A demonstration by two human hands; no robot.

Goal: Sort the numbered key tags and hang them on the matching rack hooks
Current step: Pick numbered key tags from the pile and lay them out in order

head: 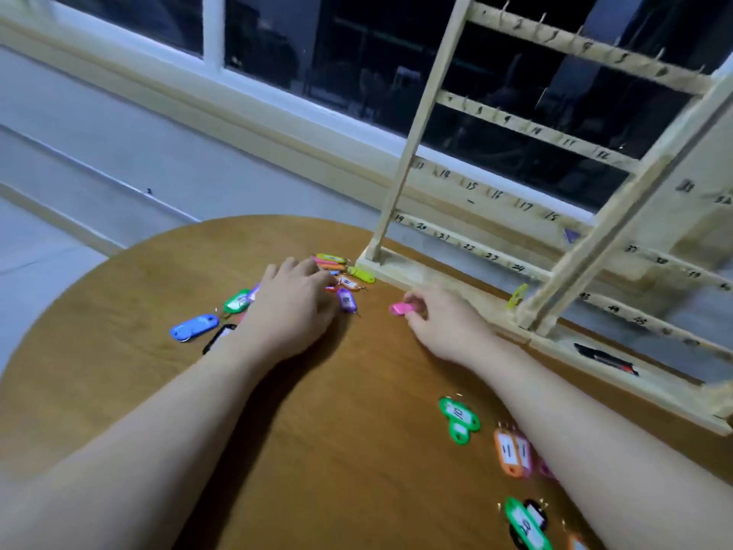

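On the table (119, 391), left hand (293, 307) hiding tags (341, 271), grip unclear, right hand (444, 323) pinching pink tag (398, 309).

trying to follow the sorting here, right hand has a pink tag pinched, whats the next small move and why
Probably lift the pink tag and turn its label up to read the number. The right hand pinches it low over the table, and its number cannot be read from here. The rack stands just behind, hooks numbered, so reading comes before choosing a hook. The left hand rests on the unsorted pile.
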